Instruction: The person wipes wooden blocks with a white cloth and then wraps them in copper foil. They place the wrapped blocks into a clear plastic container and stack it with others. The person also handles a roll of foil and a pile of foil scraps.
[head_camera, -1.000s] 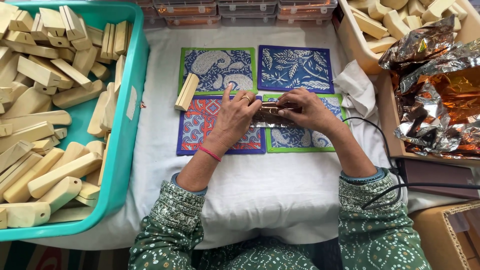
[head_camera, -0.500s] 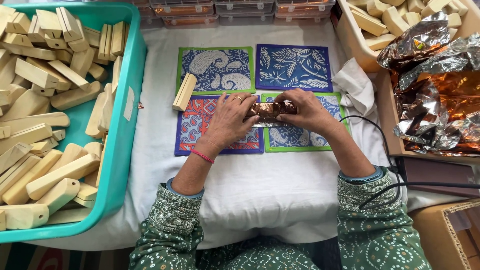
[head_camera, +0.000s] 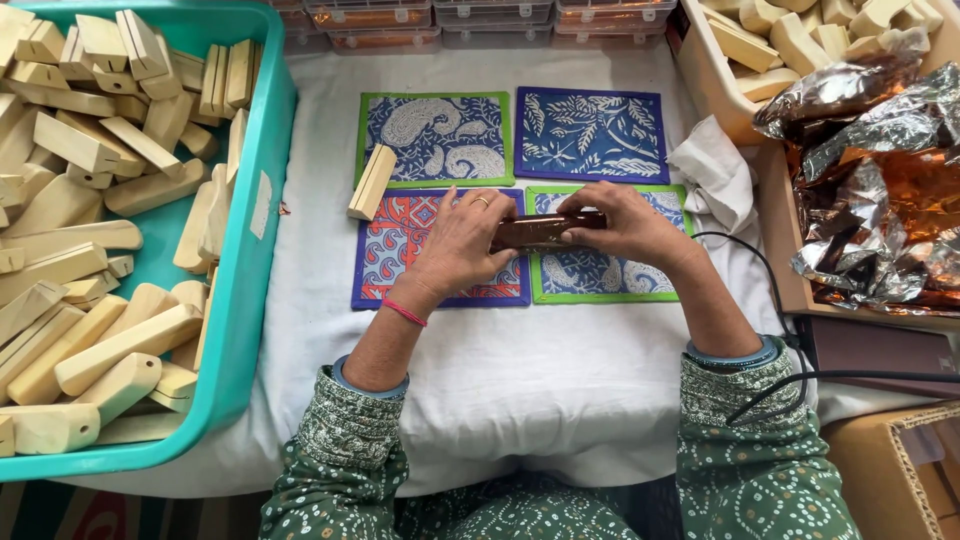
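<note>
Hands pinch a dark brown bar over the patterned mats.
Left hand (head_camera: 462, 243) and right hand (head_camera: 630, 225) are each closed on 1 end of the bar (head_camera: 545, 230), held level above the mats (head_camera: 440, 250) on the desk (head_camera: 520, 370); it is judged stiff, light and glossy, so possibly slippery, best gripped at both ends.

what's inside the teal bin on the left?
The teal bin holds a heap of pale wooden blocks. Its floor shows only in small gaps; anything beneath the pile is covered.
</note>
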